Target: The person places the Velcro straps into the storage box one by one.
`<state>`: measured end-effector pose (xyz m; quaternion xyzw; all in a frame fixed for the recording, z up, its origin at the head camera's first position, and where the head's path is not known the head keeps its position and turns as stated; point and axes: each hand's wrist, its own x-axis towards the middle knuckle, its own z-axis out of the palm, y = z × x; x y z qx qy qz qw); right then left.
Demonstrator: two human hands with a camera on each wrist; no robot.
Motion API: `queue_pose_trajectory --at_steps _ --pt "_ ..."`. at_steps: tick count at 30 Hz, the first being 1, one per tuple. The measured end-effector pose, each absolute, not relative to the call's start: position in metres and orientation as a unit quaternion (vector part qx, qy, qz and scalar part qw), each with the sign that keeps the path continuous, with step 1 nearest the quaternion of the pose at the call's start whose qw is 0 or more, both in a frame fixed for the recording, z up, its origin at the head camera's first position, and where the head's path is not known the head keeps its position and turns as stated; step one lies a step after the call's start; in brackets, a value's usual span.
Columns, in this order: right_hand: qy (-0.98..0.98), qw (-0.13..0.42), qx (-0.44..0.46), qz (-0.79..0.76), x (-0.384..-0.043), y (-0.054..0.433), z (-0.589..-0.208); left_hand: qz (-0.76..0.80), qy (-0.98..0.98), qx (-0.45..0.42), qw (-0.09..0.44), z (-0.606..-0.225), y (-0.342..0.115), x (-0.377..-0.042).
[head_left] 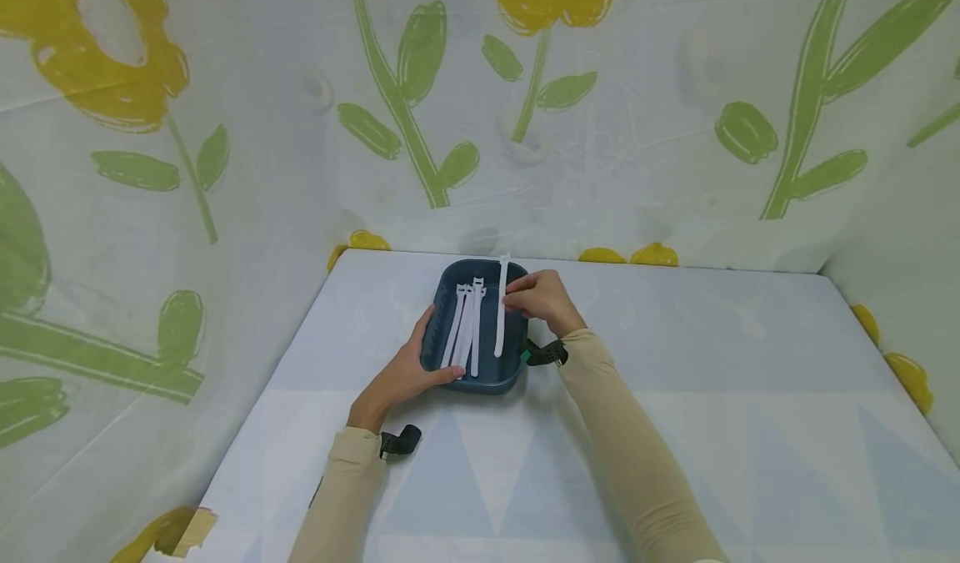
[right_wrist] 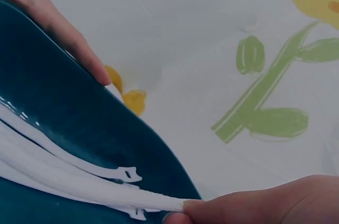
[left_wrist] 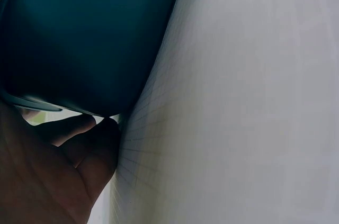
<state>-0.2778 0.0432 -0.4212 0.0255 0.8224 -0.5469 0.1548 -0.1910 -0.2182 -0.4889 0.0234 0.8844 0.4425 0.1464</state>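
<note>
A dark teal tray (head_left: 486, 387) rests at the table's far side. Across its left wall lies my left hand (head_left: 402, 371), thumb over the near rim and fingers along the outside; the left wrist view shows that hand's fingers (left_wrist: 100, 150) low against the wall. Several white slotted-head cable ties (head_left: 462, 329) lie lengthwise inside the tray. My right hand (head_left: 547, 300), at the right rim, pinches one white cable tie (head_left: 501, 321) between thumb and fingertips. That tie stands over the tray's right half, its head above the far rim.
The white and pale blue patterned table (head_left: 675, 429) spreads around the tray. Behind it and to both sides hangs a white curtain (head_left: 645, 154) with yellow flowers and green leaves. Dark straps circle both wrists. A tan tape piece (head_left: 197, 531) sits at the table's near left edge.
</note>
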Motion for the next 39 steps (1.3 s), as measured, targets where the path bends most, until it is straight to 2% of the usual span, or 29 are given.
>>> queue_pose_trajectory --at_steps 39 --pt "0.827 0.147 0.017 -0.543 -0.2741 0.0419 -0.4223 0.445 0.884 0.031 0.14 -0.4899 -0.2194 -0.1915"
